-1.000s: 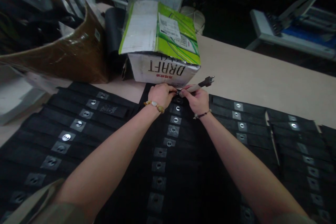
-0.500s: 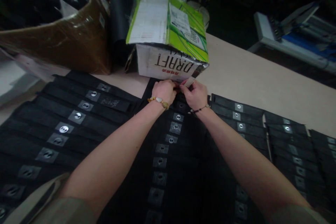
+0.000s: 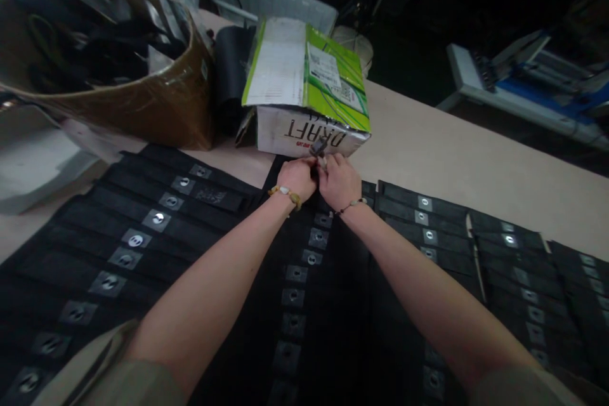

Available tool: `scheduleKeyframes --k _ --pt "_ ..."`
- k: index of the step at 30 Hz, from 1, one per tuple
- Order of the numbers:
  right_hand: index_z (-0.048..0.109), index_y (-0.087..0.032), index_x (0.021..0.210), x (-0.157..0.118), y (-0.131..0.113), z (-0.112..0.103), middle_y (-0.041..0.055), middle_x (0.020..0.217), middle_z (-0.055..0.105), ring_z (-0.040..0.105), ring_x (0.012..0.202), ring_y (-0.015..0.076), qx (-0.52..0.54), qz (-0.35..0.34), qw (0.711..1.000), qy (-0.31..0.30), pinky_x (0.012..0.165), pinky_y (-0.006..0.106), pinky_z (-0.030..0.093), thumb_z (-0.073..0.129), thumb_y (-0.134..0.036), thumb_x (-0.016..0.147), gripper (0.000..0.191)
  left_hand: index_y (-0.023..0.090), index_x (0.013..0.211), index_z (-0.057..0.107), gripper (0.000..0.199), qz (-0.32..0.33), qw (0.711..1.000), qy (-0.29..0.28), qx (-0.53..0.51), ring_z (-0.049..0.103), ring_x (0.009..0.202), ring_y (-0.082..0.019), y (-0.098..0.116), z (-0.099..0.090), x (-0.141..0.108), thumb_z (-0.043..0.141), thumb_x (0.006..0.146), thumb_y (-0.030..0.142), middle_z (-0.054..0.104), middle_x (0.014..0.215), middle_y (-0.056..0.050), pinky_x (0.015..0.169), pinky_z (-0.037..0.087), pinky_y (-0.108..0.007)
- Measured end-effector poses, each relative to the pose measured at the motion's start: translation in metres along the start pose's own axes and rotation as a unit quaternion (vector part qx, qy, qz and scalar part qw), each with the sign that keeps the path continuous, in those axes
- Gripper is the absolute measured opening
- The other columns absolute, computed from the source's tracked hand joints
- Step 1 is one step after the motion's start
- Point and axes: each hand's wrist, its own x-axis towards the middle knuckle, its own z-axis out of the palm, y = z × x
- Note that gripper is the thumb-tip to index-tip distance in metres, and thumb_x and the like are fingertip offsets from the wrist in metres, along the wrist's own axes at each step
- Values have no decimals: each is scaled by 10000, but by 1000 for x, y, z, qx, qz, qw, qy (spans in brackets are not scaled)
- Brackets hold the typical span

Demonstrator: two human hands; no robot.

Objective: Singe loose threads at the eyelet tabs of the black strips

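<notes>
My left hand (image 3: 297,179) is closed, fingertips pinched at the top end of the middle row of black flat pieces (image 3: 328,279); what it grips is hidden. Right against it, my right hand (image 3: 340,181) is closed too, its fingers pinched on a small thin pale strip (image 3: 318,147) that sticks up in front of the box. The black pieces overlap in rows, many bearing a small clear square with a round silver mark (image 3: 318,238). Just beyond both hands stands the green and white cardboard box (image 3: 280,63), marked "DRAFT" upside down.
A large brown carton (image 3: 166,111) full of dark items and plastic bags stands at left, with a black roll (image 3: 231,70) beside it. Behind is a grey plastic bin (image 3: 285,3). A thin pointed tool (image 3: 476,257) lies among the right-hand rows. Machinery (image 3: 537,76) stands at far right.
My right hand has moved left against my left hand and turned its back more towards me. The pale strip now stands upright at the fingertips. The view has tilted up slightly.
</notes>
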Motion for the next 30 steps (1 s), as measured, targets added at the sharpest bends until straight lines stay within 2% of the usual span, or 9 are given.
scheduleKeyframes --k 3,6,10,15,19,21,23,27,30 --pt "663 -147 1025 0 4 1 154 1050 665 595 929 272 6 5 1000 13 758 367 477 488 -276 940 234 235 1093 706 256 6 1000 -1 -4 694 1053 -248 -2 1 2 582 871 266 756 1105 -61 950 503 -344" --pt "676 -165 1023 -8 23 0 113 990 690 623 875 249 83 37 995 32 759 362 498 488 -346 944 272 244 1084 711 266 9 999 -5 -49 699 1020 -224 -3 1 2 641 829 267 768 1048 -26 934 513 -323" --pt "696 -180 1002 -18 42 -14 102 1008 713 667 903 241 151 44 986 52 803 376 530 488 -392 938 303 249 1063 717 310 -8 995 1 -101 701 957 -183 -3 0 0 654 770 168 773 995 15 907 522 -289" --pt "652 -188 1108 -6 25 -34 66 956 743 690 744 192 196 22 975 104 704 321 549 579 -409 896 315 234 1033 729 363 -7 990 14 -142 707 922 -156 -3 -2 -2 576 744 77 774 964 15 856 526 -242" --pt "665 -183 1061 3 19 -26 81 920 752 707 777 214 150 12 983 103 727 325 546 581 -400 892 287 209 977 732 331 -17 982 46 -180 713 885 -150 -6 -2 -1 552 737 68 772 910 2 816 526 -226" --pt "682 -177 996 2 23 -23 77 828 748 701 731 229 110 35 990 83 710 336 540 614 -374 858 250 209 944 737 310 -27 980 58 -186 713 858 -157 -7 -2 -1 557 730 76 770 870 3 816 528 -235" --pt "685 -180 986 -3 26 -28 68 800 746 698 705 225 105 50 989 91 698 333 535 623 -369 850 241 211 930 740 301 -33 980 56 -190 710 832 -157 -8 -1 0 558 730 78 768 851 4 810 530 -238" --pt "663 -187 1050 -15 18 -43 64 912 757 710 733 187 177 31 973 144 681 289 537 557 -405 910 281 209 919 742 289 -32 980 48 -191 704 821 -152 -8 -1 0 568 728 80 768 863 1 796 527 -234" --pt "680 -184 1031 -21 16 -40 75 907 761 715 750 202 167 23 980 106 682 295 538 560 -398 903 277 204 924 744 289 -32 980 47 -190 701 827 -149 -9 0 0 565 731 83 766 864 -2 795 527 -231"
